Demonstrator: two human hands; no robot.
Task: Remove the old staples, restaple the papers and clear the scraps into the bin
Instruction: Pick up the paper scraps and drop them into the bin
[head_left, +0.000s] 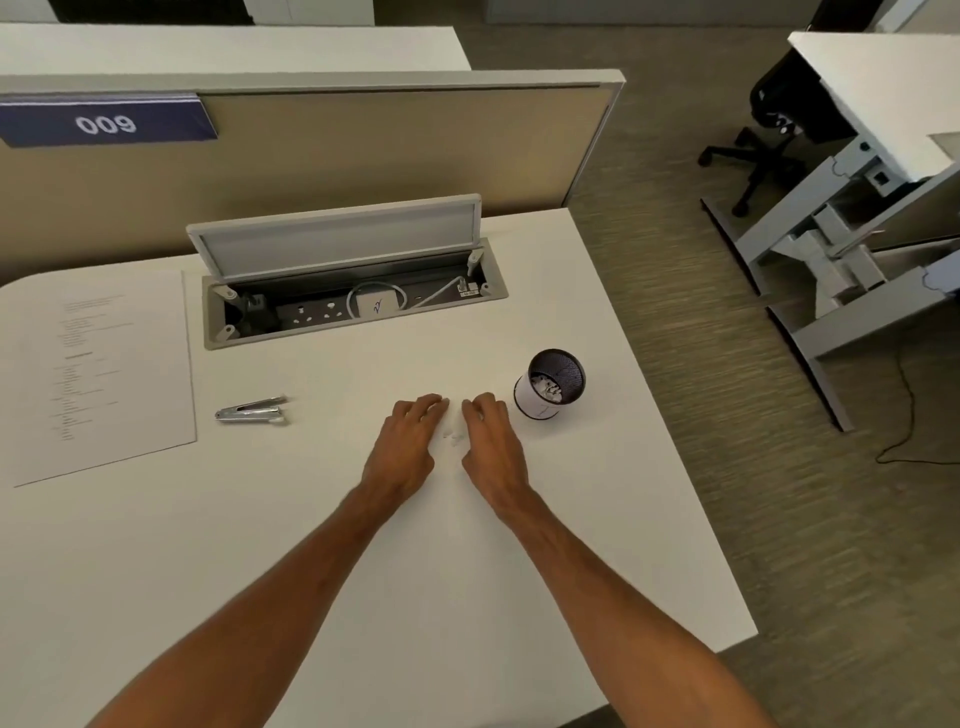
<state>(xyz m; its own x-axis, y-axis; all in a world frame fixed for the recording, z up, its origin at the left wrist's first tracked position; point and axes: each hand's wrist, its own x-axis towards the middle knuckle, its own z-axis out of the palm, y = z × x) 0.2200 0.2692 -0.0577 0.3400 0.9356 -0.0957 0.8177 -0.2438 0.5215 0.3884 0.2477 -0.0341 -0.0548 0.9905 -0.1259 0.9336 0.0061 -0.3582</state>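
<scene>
Both hands rest palm down on the white desk (467, 571), close together. My left hand (408, 447) and my right hand (491, 441) flank a small heap of white paper scraps (454, 435), fingers curled on the desk around it. Neither hand visibly grips anything. Just right of my right hand stands the small black mesh bin (553, 382), with white scraps inside. A metal stapler (252, 410) lies to the left. The printed papers (96, 374) lie flat at the desk's far left.
An open cable tray (353, 306) with sockets and its raised lid sits at the back of the desk. A beige partition (363, 150) stands behind it. The desk's right edge runs close to the bin. An office chair (763, 130) stands on the carpet.
</scene>
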